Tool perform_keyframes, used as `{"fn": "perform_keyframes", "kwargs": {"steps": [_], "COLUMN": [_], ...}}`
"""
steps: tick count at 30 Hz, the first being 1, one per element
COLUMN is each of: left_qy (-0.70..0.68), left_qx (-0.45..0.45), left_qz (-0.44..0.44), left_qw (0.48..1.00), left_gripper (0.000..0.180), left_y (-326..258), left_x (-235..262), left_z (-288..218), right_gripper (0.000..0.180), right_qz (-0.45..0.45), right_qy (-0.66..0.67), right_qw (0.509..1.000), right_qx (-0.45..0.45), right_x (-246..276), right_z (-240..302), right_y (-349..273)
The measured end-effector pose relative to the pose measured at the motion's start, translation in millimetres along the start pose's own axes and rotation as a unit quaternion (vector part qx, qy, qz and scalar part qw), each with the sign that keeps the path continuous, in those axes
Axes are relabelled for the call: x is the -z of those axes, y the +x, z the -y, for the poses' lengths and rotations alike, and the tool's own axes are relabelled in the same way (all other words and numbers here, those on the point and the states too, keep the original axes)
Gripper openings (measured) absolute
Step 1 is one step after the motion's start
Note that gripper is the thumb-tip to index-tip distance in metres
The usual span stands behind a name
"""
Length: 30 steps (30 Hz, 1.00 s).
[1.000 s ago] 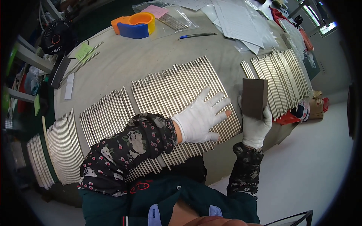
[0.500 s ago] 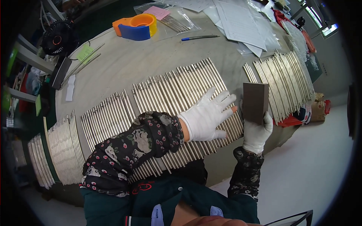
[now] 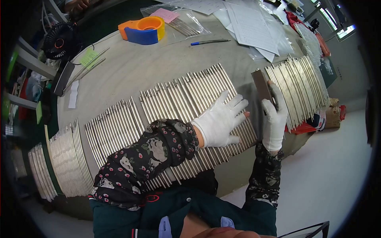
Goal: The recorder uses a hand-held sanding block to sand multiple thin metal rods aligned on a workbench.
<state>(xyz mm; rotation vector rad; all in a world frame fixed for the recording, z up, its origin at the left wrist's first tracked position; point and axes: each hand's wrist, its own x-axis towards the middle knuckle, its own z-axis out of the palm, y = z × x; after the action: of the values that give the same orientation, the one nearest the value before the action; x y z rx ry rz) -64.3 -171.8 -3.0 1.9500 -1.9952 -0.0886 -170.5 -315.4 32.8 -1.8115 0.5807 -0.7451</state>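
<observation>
Rows of thin silvery metal rods lie side by side across the table. My left hand, in a white glove with a bare fingertip showing, rests flat and spread over the right end of the middle row. In my gloved right hand is a grey-brown rectangular block, held between thumb and fingers. The block stands in the gap between the middle row and a separate group of rods on the right. Whether its lower edge touches the table, I cannot tell.
An orange and blue tape dispenser, a pen and paper sheets lie at the table's far side. Further rods lie at left, near a dark bar. A black fan stands beyond the left edge.
My right hand has turned the block from its broad face to a narrow, tilted side and shifted it slightly. A few rods left of the right-hand group are no longer seen apart. My left hand stays spread.
</observation>
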Motion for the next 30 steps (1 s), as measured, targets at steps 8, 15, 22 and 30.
{"fn": "perform_keyframes", "kwargs": {"steps": [8,15,22,30], "left_qy": [-0.006,-0.021,-0.045,-0.002], "left_qx": [-0.002,0.030,-0.002,-0.007], "left_qz": [0.000,0.160,-0.010,0.014], "left_qw": [1.000,0.986,0.999,1.000], "left_gripper": [0.069,0.071,0.071,0.071], "left_y": [1,3,0,4], "left_x": [-1,16,-3,4], "left_z": [0,-4,-1,3], "right_gripper": [0.046,0.041,0.041,0.045], "right_qz": [0.005,0.139,0.007,-0.003], "right_qy": [-0.284,-0.379,-0.434,-0.447], "right_qw": [0.944,0.863,0.862,0.870], "right_qx": [0.167,0.303,0.262,0.208], "right_x": [-10,-42,-17,2], "right_z": [-12,1,-8,-24], "right_y": [22,24,35,3]}}
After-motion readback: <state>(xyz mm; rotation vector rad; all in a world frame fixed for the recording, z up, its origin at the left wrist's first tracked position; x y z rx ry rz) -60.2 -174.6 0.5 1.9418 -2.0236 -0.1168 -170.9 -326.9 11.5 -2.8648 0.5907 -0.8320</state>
